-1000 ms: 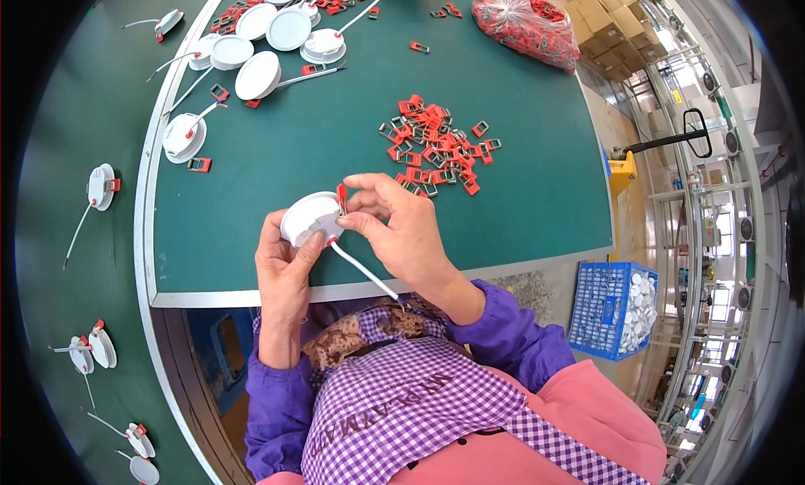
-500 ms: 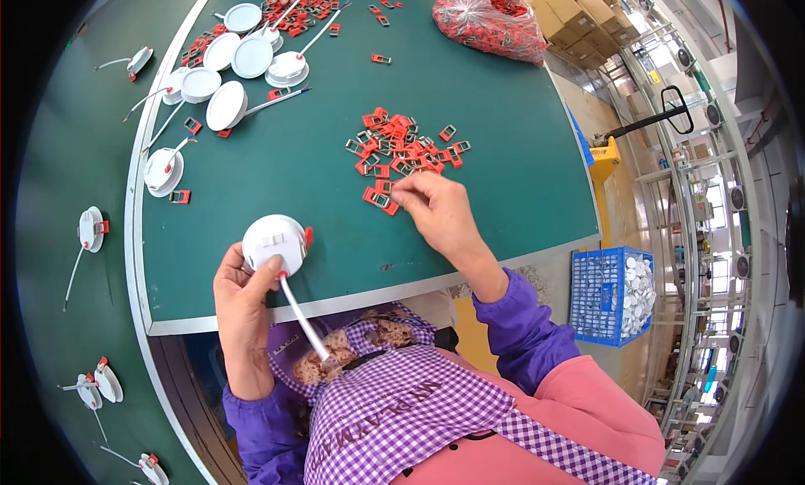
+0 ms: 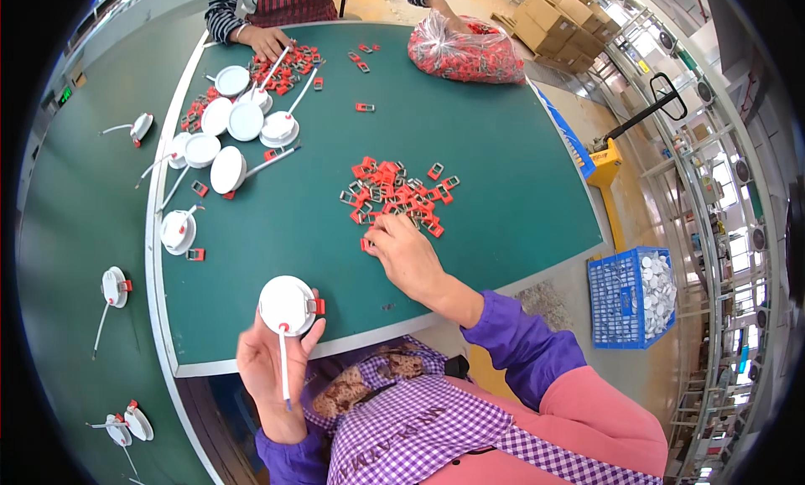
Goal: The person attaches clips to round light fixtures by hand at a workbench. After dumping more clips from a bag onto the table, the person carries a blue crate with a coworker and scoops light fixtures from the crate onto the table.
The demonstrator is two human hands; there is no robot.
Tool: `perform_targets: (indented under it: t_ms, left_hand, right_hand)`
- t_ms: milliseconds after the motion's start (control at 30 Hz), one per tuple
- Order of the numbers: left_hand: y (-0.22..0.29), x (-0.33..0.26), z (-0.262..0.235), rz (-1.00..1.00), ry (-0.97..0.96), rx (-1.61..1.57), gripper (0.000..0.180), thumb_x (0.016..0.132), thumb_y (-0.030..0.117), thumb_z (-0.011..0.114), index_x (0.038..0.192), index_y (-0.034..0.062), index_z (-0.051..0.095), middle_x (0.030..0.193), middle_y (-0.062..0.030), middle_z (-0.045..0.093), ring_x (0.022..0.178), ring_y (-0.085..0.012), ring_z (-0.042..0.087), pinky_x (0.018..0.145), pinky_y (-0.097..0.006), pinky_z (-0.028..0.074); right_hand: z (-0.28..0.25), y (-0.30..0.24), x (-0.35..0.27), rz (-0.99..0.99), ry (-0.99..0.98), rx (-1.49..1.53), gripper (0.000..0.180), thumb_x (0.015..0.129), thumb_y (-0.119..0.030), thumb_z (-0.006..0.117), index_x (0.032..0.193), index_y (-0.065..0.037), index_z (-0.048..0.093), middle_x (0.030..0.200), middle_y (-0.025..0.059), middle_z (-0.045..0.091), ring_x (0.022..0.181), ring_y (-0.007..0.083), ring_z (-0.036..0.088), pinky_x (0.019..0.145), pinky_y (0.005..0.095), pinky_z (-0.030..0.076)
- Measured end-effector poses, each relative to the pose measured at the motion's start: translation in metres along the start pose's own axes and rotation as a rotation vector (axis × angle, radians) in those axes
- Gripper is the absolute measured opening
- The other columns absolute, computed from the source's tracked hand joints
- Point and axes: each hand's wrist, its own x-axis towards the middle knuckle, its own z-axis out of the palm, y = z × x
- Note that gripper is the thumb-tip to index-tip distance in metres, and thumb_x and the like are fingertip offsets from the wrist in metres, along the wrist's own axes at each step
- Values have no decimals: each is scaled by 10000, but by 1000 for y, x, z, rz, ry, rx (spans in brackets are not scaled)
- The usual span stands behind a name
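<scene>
In the head view, your green table (image 3: 503, 191) has a smooth, matte top edged with a pale metal-looking strip, and over its near left part you have a white round fitting (image 3: 285, 296), a smooth, plastic-looking disc with a raised round back. A glossy red clip (image 3: 316, 306) sits at its right side, and a thin white cable (image 3: 283, 368) leaves its near edge through a small red collar. The loose clip pile (image 3: 394, 187) to the right mixes flat red pieces with rectangular, metallic wire loops; beyond lies a crinkled clear bag (image 3: 465, 62) of more red clips. The fitting's cable side faces up toward you, and the cable's long axis runs almost straight back to your body, its bluish tip lowest. Your left hand (image 3: 270, 363) is turned palm up beneath the fitting, grasping it, with the thumb up along the right near edge. Your right hand (image 3: 407, 254) reaches in from the right, knuckles up and fingers bent, fingertips at the pile's near edge beside a single clip (image 3: 367, 245); whether they pinch it, you cannot tell.
</scene>
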Motion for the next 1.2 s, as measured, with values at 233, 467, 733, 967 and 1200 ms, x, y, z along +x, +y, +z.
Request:
perform_targets:
  t_ms: [233, 467, 733, 967, 1200]
  left_hand:
    - [-13, -5, -2, 163, 96, 512, 623, 759, -68, 666, 1316, 12, 398, 1229, -132, 526, 1113, -248, 553, 948, -338, 494]
    - [-8, 4, -8, 280, 220, 750, 448, 781, 42, 681, 1184, 27, 486, 1052, -97, 601, 919, -197, 614, 741, -310, 538]
    - [-12, 13, -1, 205, 264, 739, 458, 737, 40, 706, 1154, 57, 517, 988, -70, 617, 820, -166, 623, 614, -279, 504]
    - [-15, 17, -1, 238, 273, 1019, 314, 757, 48, 729, 1046, 24, 610, 914, -28, 642, 812, -92, 599, 727, -241, 496]
    - [-17, 20, 0, 264, 241, 1047, 294, 796, 63, 709, 1062, -2, 602, 928, -40, 640, 834, -92, 592, 740, -234, 490]
  right_hand:
    - [10, 8, 0, -144, 177, -125, 114, 767, -71, 659, 844, -21, 591, 912, 91, 572, 821, 255, 565, 734, 361, 464]
    - [-4, -14, 13, 242, 100, 364, 81, 897, -99, 593, 884, -19, 605, 884, 104, 648, 758, 177, 664, 624, 261, 485]
    - [-26, -55, 27, 272, -172, 690, 135, 878, -58, 615, 989, 8, 654, 844, 72, 671, 741, 108, 654, 612, 243, 499]
    - [-24, -77, 25, -15, -175, 388, 123, 832, -67, 619, 920, 15, 641, 836, 138, 629, 739, 315, 628, 653, 370, 506]
    - [-19, -75, 22, -49, -220, 435, 141, 830, -72, 618, 939, 13, 645, 839, 151, 622, 722, 324, 620, 653, 375, 506]
